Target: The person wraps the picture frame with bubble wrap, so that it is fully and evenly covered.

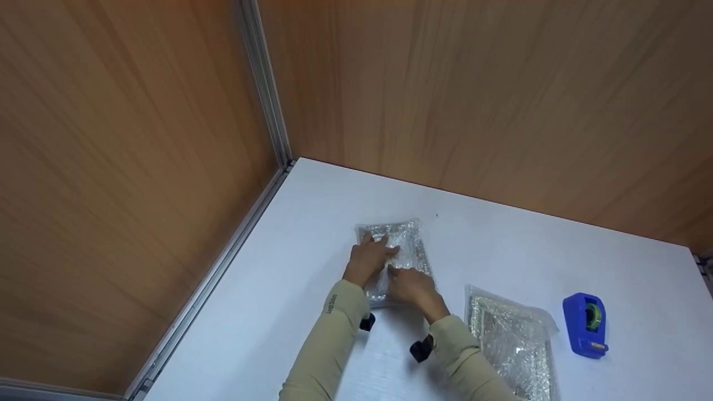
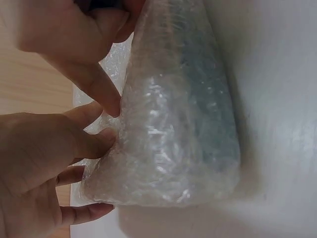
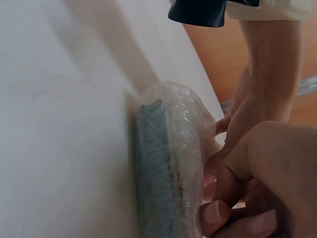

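Note:
A flat rectangular item in clear bubble wrap lies on the white table under both hands. My left hand rests on its left part with fingers spread; in the left wrist view the fingertips touch the wrap. From the near right side my right hand reaches over the package. Its index finger is extended and presses on the wrap beside the left thumb, while the other fingers are curled. A grey-blue side of the item shows through the plastic in the right wrist view.
A second bubble-wrapped package, with a frame-like border, lies right of the right forearm. Farther right stands a blue tape dispenser with a roll of tape. Wooden panels rise behind and at the left of the table.

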`<state>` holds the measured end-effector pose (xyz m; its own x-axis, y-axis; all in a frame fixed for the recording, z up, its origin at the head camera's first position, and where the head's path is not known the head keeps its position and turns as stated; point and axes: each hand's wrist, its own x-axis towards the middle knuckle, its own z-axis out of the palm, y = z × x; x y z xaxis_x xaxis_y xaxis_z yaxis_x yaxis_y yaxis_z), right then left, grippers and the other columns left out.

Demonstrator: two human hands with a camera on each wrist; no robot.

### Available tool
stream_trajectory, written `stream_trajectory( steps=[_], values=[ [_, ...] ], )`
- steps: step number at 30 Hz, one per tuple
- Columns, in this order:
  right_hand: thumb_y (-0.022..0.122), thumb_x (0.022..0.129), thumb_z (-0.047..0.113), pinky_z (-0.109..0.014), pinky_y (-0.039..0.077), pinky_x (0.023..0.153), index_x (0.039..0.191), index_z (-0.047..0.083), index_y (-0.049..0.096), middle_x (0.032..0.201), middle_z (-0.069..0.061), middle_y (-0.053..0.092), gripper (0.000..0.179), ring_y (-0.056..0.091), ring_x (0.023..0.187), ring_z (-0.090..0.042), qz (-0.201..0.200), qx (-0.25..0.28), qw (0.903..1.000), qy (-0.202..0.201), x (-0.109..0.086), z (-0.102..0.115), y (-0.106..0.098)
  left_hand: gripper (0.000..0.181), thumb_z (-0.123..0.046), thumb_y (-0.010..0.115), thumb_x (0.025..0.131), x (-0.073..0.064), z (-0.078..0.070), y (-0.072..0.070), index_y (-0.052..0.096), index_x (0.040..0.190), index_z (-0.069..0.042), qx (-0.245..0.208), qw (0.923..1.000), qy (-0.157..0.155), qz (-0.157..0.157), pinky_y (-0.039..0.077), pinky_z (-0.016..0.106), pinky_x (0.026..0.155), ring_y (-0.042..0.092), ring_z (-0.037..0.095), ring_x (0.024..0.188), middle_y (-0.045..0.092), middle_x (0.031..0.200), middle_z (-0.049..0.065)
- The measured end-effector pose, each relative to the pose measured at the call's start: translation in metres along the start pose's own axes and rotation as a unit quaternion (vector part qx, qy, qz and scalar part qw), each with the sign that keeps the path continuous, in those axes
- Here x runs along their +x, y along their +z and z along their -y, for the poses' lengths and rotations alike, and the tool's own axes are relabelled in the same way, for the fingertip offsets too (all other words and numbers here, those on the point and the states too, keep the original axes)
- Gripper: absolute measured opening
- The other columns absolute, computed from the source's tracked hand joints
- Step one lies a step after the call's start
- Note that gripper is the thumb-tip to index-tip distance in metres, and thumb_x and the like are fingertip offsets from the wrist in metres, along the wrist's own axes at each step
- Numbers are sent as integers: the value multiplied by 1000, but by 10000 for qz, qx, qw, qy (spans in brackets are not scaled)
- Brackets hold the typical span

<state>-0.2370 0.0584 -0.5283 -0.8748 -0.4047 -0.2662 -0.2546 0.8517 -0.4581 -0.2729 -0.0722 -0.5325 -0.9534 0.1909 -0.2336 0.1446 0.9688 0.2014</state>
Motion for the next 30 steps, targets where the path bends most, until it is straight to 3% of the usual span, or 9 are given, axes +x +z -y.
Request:
stream_trajectory(
  steps=[4, 8, 14, 20, 22, 27, 30],
  values=[
    [55, 84, 24, -38, 49, 58, 142, 16, 37, 74, -15, 64, 61, 57, 61, -26, 45, 400, 9992, 22, 1, -6, 3, 50, -15, 51, 93, 2, 2, 0, 43, 134, -43, 258, 9996, 34, -56, 44, 49, 92, 22, 32, 136, 31, 149, -2],
    [51, 77, 17, -30, 36, 42, 145, 17, 27, 52, -4, 47, 72, 38, 42, -17, -17, 678, 9976, 166, 4, -9, 5, 51, -14, 52, 92, 2, 3, -1, 43, 133, -43, 174, 9998, -18, -50, 44, 49, 92, 21, 31, 136, 30, 149, -2],
    [51, 78, 21, -31, 32, 38, 144, 14, 31, 50, -3, 46, 69, 36, 41, -16, -231, 76, 9993, 287, 7, -3, 10, 48, -13, 46, 95, -3, 2, 0, 44, 134, -40, -53, 10000, 18, 2, 37, 53, 98, 18, 34, 137, 31, 149, 0],
    [58, 77, 27, -33, 35, 39, 142, 5, 33, 51, -5, 49, 73, 43, 44, -19, -475, -876, 9947, 249, 10, 9, 16, 47, -14, 46, 96, -3, 4, 0, 43, 136, -39, 197, 9997, 68, -89, 39, 53, 97, 20, 35, 136, 31, 148, 1],
    [59, 77, 28, -33, 36, 40, 143, 4, 31, 53, -6, 50, 76, 45, 45, -20, -397, -771, 9955, 378, 12, 11, 17, 49, -13, 47, 95, -2, 5, 1, 42, 136, -39, 282, 9995, 83, -65, 40, 52, 96, 21, 35, 136, 30, 149, 2],
    [55, 78, 25, -32, 36, 40, 147, 9, 20, 55, -6, 52, 79, 45, 45, -19, -44, 56, 9976, 691, 19, 7, 15, 52, -11, 50, 93, 2, 7, 0, 42, 136, -40, 263, 9996, 35, 100, 40, 51, 96, 21, 33, 136, 29, 149, 1],
    [54, 78, 24, -32, 36, 40, 147, 9, 17, 55, -6, 52, 80, 45, 45, -19, -5, 173, 9969, 764, 23, 8, 15, 51, -12, 51, 92, 4, 10, 0, 44, 135, -40, 101, 9998, -34, 141, 39, 52, 97, 21, 32, 136, 30, 149, 0]
  ],
)
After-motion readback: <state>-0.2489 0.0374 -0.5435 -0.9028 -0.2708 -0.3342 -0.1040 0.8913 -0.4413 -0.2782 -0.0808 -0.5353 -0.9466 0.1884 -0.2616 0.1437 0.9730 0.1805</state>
